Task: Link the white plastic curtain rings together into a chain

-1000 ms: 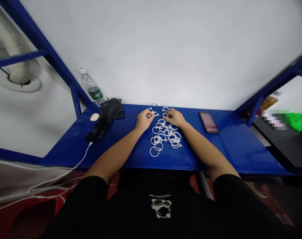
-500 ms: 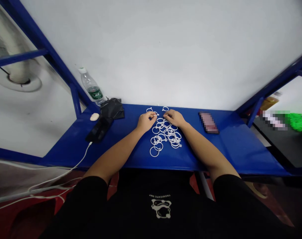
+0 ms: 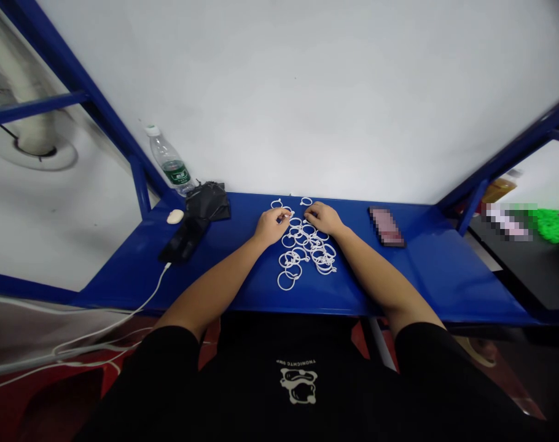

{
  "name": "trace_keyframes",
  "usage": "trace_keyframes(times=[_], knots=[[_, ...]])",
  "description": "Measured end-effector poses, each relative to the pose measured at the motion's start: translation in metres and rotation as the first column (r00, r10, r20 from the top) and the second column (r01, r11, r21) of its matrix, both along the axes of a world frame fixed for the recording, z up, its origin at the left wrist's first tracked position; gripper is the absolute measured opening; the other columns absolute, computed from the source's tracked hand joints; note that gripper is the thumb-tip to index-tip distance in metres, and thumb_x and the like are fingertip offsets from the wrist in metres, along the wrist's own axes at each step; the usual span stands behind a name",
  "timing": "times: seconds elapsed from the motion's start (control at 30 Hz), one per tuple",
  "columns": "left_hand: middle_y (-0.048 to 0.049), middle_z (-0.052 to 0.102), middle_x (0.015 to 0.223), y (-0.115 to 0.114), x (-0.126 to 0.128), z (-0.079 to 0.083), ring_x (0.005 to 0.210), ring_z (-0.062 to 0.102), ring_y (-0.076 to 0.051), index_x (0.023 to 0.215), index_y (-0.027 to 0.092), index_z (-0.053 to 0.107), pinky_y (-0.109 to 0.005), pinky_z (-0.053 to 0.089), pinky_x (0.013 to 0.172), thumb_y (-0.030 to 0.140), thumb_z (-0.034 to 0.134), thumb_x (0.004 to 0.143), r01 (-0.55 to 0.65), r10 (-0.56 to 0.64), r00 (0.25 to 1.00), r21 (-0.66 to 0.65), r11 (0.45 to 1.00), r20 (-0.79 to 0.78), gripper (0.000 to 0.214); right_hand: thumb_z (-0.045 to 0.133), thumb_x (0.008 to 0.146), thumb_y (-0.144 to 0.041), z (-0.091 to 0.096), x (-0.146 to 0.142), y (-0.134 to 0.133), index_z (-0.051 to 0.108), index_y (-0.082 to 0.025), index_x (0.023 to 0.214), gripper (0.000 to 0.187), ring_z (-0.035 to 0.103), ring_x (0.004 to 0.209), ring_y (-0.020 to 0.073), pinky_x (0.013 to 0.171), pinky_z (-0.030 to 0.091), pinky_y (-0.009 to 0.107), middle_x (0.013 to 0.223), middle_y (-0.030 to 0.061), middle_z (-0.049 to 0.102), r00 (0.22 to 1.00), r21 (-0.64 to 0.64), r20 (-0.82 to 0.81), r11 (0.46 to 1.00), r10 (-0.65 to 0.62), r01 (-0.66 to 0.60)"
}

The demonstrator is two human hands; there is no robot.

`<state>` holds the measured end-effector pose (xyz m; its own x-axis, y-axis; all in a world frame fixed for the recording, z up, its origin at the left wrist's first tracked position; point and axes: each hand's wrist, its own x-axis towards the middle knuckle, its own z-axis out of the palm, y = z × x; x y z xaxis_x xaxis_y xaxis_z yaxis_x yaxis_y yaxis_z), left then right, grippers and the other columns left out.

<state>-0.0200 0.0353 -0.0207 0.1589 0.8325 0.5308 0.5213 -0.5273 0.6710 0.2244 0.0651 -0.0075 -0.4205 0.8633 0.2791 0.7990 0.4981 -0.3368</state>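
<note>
Several white curtain rings [image 3: 325, 260], each with a small eyelet, lie in a loose, overlapping heap on the blue tabletop [image 3: 242, 294]. At the heap's far left side, my left hand [image 3: 272, 226] pinches a ring between thumb and fingers, which partly cover it. My right hand [image 3: 324, 218] rests opposite at the far right side of the heap, its fingers bent together at a ring's eyelet; what they grip is hidden. Beyond the hands, one single ring [image 3: 280, 200] sits on the left and another ring [image 3: 302, 204] on the right, near the wall.
A plastic bottle [image 3: 175, 172] leans at the back left beside a black crumpled bag [image 3: 208, 200]. In front are a black device [image 3: 183, 240] with a white cable [image 3: 157, 286] and a pale oval object [image 3: 175, 216]. A phone [image 3: 387, 227] lies to the right.
My left hand has shifted slightly right, and its fingers now cover more of the ring. My right fingers have moved a little, uncovering an eyelet beneath them. The heap looks nearly the same.
</note>
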Motion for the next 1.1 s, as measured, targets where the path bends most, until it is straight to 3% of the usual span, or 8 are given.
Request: trace_keyframes(times=[0.13, 0.23, 0.3, 0.43, 0.7, 0.87, 1.1], knots=[[-0.0032, 0.080, 0.091, 0.001, 0.000, -0.004, 0.082, 0.072, -0.016, 0.101, 0.021, 0.081, -0.027, 0.057, 0.079, 0.012, 0.071, 0.089, 0.027, -0.027, 0.999, -0.029, 0.999, -0.018, 0.018, 0.061, 0.100, -0.035, 0.005, -0.002, -0.002, 0.079, -0.021, 0.102, 0.023, 0.068, 0.099, 0.0228, 0.090, 0.051, 0.031, 0.107, 0.0083, 0.075, 0.999, 0.012, -0.033, 0.999, -0.035, 0.036], [-0.0040, 0.081, 0.095, 0.002, 0.001, -0.006, 0.083, 0.073, -0.016, 0.102, 0.020, 0.081, -0.028, 0.057, 0.081, 0.014, 0.071, 0.090, 0.038, -0.038, 0.999, -0.039, 0.999, -0.012, 0.016, 0.062, 0.100, -0.047, 0.021, -0.005, 0.006, 0.079, -0.020, 0.101, 0.032, 0.069, 0.096, 0.0237, 0.086, 0.051, 0.032, 0.105, 0.0096, 0.076, 0.970, 0.042, -0.082, 0.972, -0.227, 0.231], [-0.0045, 0.082, 0.096, 0.002, 0.001, -0.006, 0.083, 0.074, -0.017, 0.102, 0.020, 0.081, -0.028, 0.057, 0.081, 0.015, 0.072, 0.091, 0.044, -0.045, 0.999, -0.052, 0.998, -0.010, 0.015, 0.061, 0.100, -0.049, 0.035, -0.010, 0.018, 0.080, -0.020, 0.101, 0.035, 0.070, 0.096, 0.0246, 0.086, 0.052, 0.033, 0.103, 0.0103, 0.077, 0.931, 0.021, -0.083, 0.933, -0.356, 0.359], [-0.0043, 0.082, 0.095, 0.000, 0.002, -0.004, 0.083, 0.075, -0.017, 0.103, 0.020, 0.081, -0.027, 0.057, 0.079, 0.015, 0.072, 0.091, 0.035, -0.037, 0.999, -0.079, 0.996, -0.019, 0.016, 0.064, 0.096, -0.046, 0.054, -0.032, 0.051, 0.082, -0.019, 0.101, 0.033, 0.073, 0.103, 0.0288, 0.086, 0.054, 0.034, 0.106, 0.0132, 0.081, 0.900, -0.088, 0.034, 0.896, -0.434, 0.435], [-0.0028, 0.082, 0.094, -0.007, 0.005, 0.004, 0.083, 0.075, -0.016, 0.103, 0.020, 0.082, -0.027, 0.059, 0.083, 0.013, 0.073, 0.091, 0.062, -0.066, 0.996, -0.067, 0.996, -0.059, 0.017, 0.072, 0.089, -0.058, 0.039, -0.086, 0.085, 0.080, -0.012, 0.115, 0.054, 0.075, 0.110, 0.0348, 0.091, 0.057, 0.038, 0.117, 0.0243, 0.078, 0.863, -0.182, 0.133, 0.844, -0.487, 0.505], [-0.0026, 0.082, 0.094, -0.008, 0.006, 0.006, 0.083, 0.076, -0.016, 0.102, 0.021, 0.081, -0.027, 0.059, 0.086, 0.010, 0.072, 0.091, 0.093, -0.096, 0.993, -0.041, 0.995, -0.073, 0.018, 0.065, 0.096, -0.043, 0.032, -0.097, 0.091, 0.081, -0.014, 0.113, 0.037, 0.074, 0.113, 0.0330, 0.097, 0.055, 0.040, 0.118, 0.0224, 0.078, 0.862, -0.146, 0.179, 0.854, -0.473, 0.499], [-0.0020, 0.082, 0.092, -0.009, 0.007, 0.006, 0.082, 0.076, -0.016, 0.101, 0.021, 0.082, -0.028, 0.060, 0.085, 0.011, 0.073, 0.089, 0.124, -0.127, 0.987, -0.030, 0.992, -0.094, 0.018, 0.057, 0.099, -0.025, 0.028, -0.100, 0.091, 0.080, -0.008, 0.116, 0.033, 0.075, 0.111, 0.0320, 0.097, 0.054, 0.039, 0.119, 0.0277, 0.077, 0.849, -0.155, 0.142, 0.836, -0.509, 0.527]])
